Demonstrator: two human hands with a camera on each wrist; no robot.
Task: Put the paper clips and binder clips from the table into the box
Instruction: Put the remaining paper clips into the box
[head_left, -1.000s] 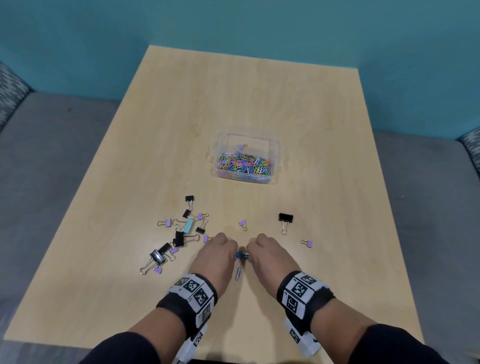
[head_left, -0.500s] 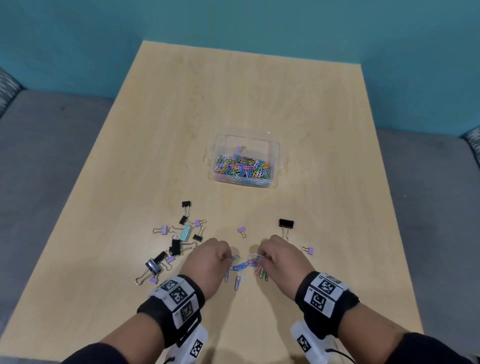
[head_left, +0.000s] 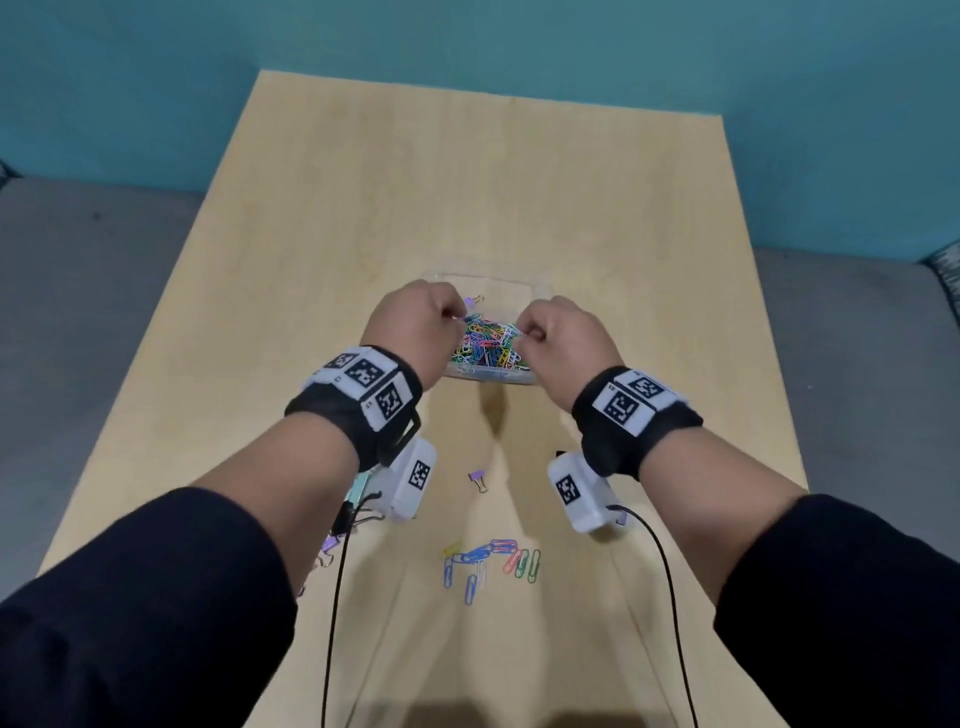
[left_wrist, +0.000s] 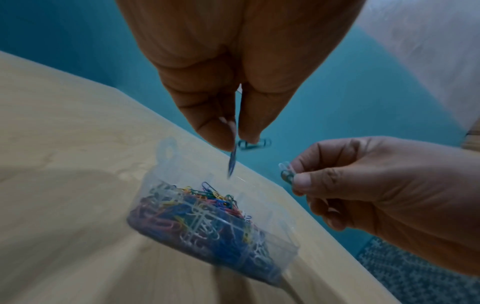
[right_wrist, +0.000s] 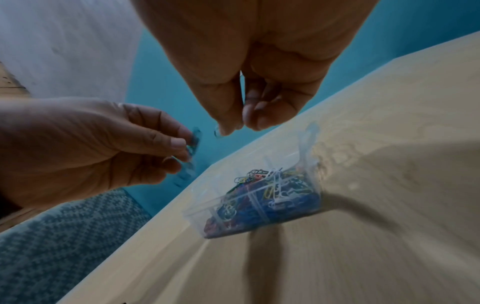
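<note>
Clips (left_wrist: 235, 159) pinched in your left hand (head_left: 421, 325) and right hand (head_left: 563, 338) hang above the box (head_left: 535, 378): part your fingertips over its middle so none fall outside

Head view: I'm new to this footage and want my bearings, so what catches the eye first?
Both hands hang above the clear plastic box of multicoloured paper clips at mid-table: the left hand pinches blue paper clips, the right hand pinches a few more. Nearer the person, a loose cluster of coloured paper clips lies on the pale wooden table, with a small purple binder clip just beyond it.
</note>
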